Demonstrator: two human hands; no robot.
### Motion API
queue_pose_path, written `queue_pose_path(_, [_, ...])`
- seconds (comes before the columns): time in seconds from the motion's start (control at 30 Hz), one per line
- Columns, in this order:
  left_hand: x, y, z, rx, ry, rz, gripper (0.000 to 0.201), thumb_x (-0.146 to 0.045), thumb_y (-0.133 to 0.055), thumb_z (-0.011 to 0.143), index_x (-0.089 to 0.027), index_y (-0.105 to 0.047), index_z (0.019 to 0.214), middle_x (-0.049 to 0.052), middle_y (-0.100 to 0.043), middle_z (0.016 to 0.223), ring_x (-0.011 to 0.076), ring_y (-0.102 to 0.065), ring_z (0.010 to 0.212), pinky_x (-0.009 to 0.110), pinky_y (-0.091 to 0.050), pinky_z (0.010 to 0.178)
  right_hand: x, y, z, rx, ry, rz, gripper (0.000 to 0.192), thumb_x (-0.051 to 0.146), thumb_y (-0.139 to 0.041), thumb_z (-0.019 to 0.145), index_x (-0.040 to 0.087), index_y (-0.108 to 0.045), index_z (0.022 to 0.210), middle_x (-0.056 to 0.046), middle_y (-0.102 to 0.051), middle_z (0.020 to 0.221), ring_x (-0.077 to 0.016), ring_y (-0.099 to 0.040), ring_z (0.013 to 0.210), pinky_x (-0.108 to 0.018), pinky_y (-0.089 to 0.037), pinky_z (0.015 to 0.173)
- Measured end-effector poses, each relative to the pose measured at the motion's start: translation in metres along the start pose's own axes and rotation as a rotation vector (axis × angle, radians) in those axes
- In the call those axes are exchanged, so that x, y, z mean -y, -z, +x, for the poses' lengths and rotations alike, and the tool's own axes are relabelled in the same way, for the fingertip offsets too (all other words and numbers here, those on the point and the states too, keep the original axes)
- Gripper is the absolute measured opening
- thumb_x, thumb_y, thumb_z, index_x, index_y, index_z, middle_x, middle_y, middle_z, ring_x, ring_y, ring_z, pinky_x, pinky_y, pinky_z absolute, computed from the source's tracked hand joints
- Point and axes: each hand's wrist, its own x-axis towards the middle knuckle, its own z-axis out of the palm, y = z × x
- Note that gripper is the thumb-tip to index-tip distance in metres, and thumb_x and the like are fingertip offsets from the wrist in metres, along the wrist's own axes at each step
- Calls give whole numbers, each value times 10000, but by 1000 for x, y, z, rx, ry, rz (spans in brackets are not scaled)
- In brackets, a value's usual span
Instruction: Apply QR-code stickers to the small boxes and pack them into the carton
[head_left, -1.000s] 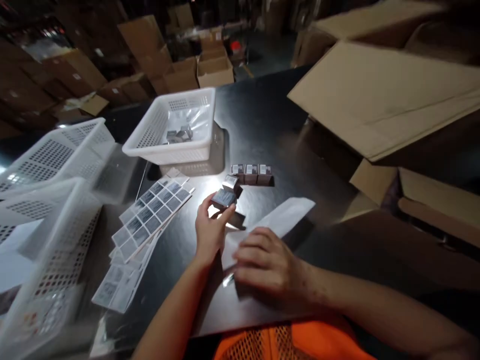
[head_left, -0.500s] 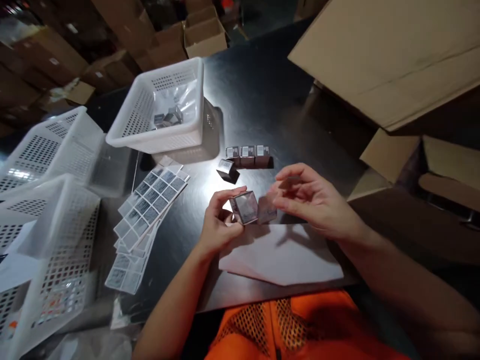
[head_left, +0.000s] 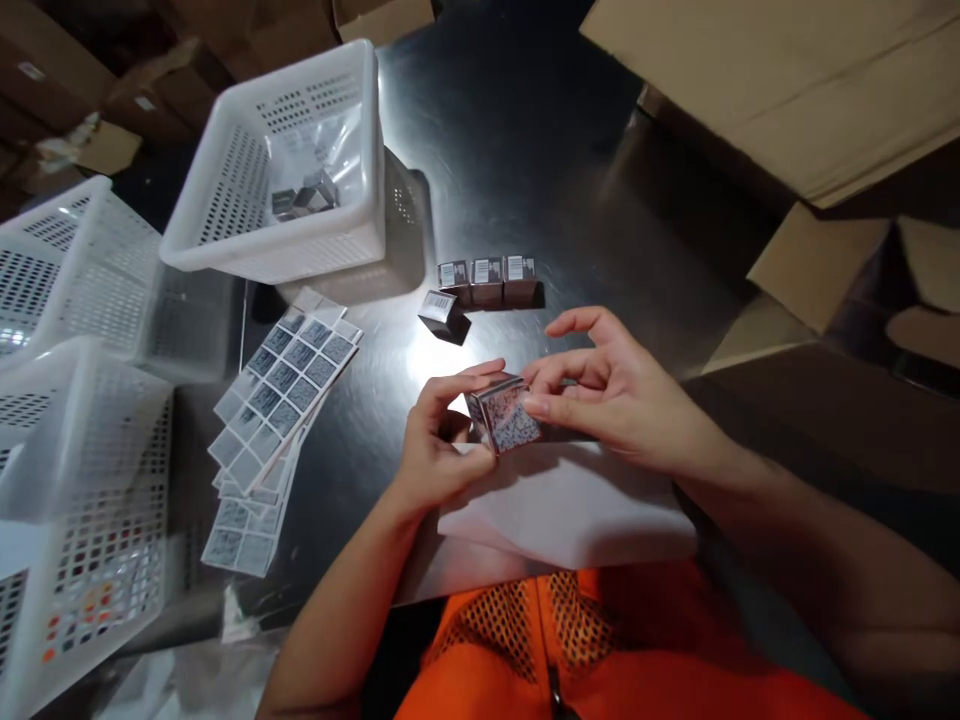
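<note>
My left hand (head_left: 442, 435) is closed round a small shiny box (head_left: 482, 410), thumb below and fingers above. Against the face turned toward me lies a square sticker (head_left: 514, 417) with a fine speckled print. My right hand (head_left: 592, 385) pinches that sticker at its upper right edge, thumb in front, its forefinger raised. Below both hands lies a white sheet of paper (head_left: 570, 510). Just beyond them stand three small boxes in a row (head_left: 486, 280), and one more small box (head_left: 444, 316) sits tilted in front. Sticker sheets (head_left: 285, 385) fan out at the left.
A white basket (head_left: 277, 253) holding a plastic bag and several small boxes stands at the back left. More white baskets (head_left: 139, 470) line the left side. An open carton (head_left: 817, 270) is at the right, beneath a large cardboard box (head_left: 787, 90).
My right hand has brought the sticker from beside the box onto its face. The box has turned a little in my left hand. The view has tilted down slightly.
</note>
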Motion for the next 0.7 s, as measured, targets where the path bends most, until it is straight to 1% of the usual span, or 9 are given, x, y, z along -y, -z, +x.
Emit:
queue_pose_path(0.13, [0, 0, -1, 13, -1, 7, 638, 36, -711, 673, -294, -604, 1209, 91, -709, 1372, 247, -686, 1264, 179, -584, 666, 1, -1, 0, -4, 6, -14, 641, 373, -910, 690, 279, -406, 1076, 66, -687, 736, -169, -715, 798, -299, -610, 749])
queue_pose_path(0.27, [1, 1, -1, 20, 0, -11, 641, 33, -711, 671, -296, -603, 1211, 84, -708, 1376, 245, -670, 1289, 162, -573, 662, 1, -2, -1, -20, 9, -55, 636, 396, -904, 692, 283, -408, 1075, 63, -672, 732, -189, -726, 825, -315, -612, 753])
queue_pose_path(0.37, [0, 1, -1, 14, -1, 23, 625, 26, -711, 667, -274, -599, 1204, 113, -704, 1376, 253, -685, 1266, 140, -547, 604, 0, -1, -1, -14, 21, -48, 615, 381, -895, 709, 283, -404, 1067, 65, -668, 732, -182, -724, 816, -318, -620, 760])
queue_pose_path(0.53, [-1, 1, -1, 17, -15, 55, 606, 13, -702, 675, -271, -591, 1198, 120, -707, 1371, 255, -692, 1252, 142, -538, 587, 0, -1, 0, 1, 32, -39, 567, 321, -863, 741, 285, -401, 1068, 67, -661, 730, -182, -728, 822, -326, -629, 769])
queue_pose_path(0.63, [0, 1, -1, 19, -10, 76, 612, 13, -691, 671, -272, -591, 1203, 116, -703, 1379, 247, -717, 1207, 114, -489, 524, 0, -3, -2, -10, 33, -56, 569, 321, -860, 744, 289, -397, 1074, 65, -645, 720, -201, -729, 854, -341, -634, 768])
queue_pose_path(0.7, [0, 2, -1, 12, -7, 112, 605, 0, -708, 668, -263, -599, 1201, 122, -697, 1385, 238, -745, 1139, 95, -435, 466, -1, -5, -4, -38, 51, -74, 586, 343, -871, 739, 294, -396, 1078, 65, -613, 692, -224, -725, 920, -346, -634, 764])
